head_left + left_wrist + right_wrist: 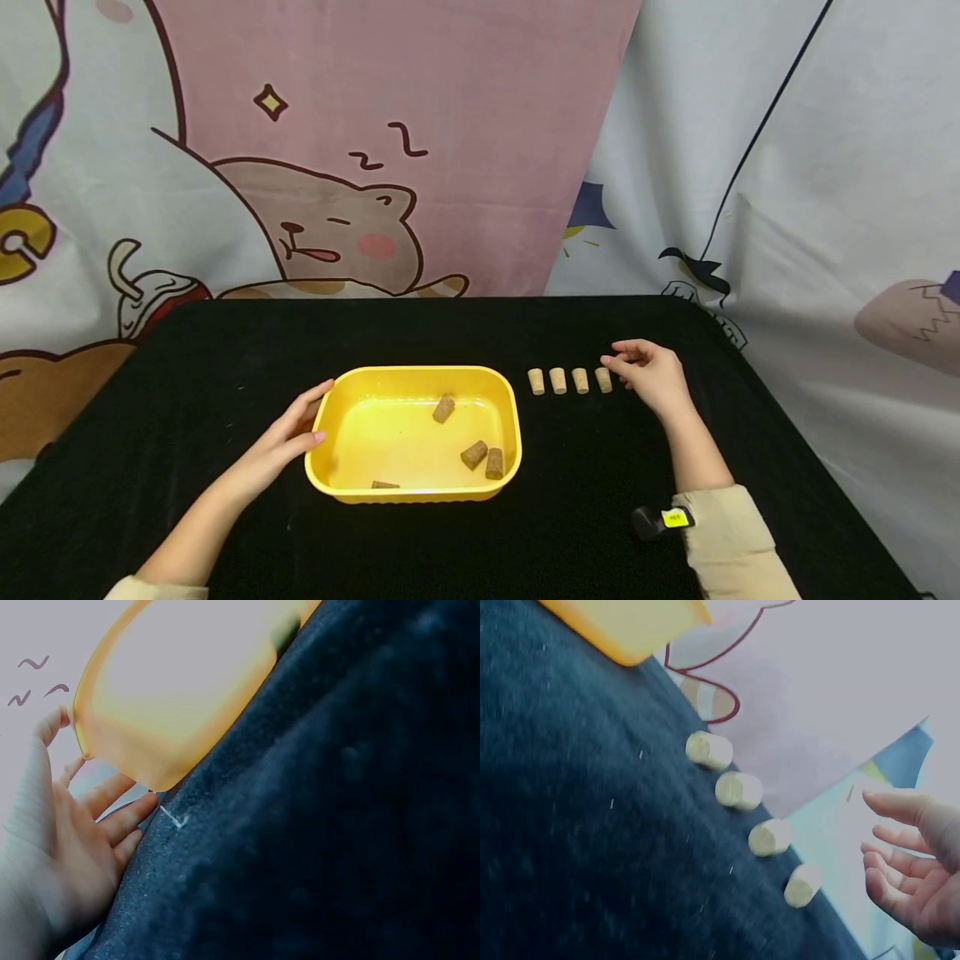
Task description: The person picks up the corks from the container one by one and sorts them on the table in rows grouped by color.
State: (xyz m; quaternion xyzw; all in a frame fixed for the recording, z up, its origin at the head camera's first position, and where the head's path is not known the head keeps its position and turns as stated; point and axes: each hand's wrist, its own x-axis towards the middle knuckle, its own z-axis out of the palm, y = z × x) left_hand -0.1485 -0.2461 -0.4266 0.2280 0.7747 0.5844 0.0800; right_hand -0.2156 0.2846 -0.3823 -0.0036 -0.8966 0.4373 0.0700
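In the head view, one yellow tray (pixel 405 435) is sitting on the black-covered desk (pixel 570 492). Four brown corks (pixel 474 454) are lying inside: one toward the far side, two at the near right, one partly hidden behind the near rim. Four pale corks (pixel 558 381) are standing in one row right of the tray. The left hand (pixel 281 437) is touching the tray's left rim; the right hand (pixel 648 371) is hovering by the rightmost pale cork.

The left wrist view is showing that grip spread against the tray.

The right wrist view is showing four pale corks, the right grip spread and apart from them.
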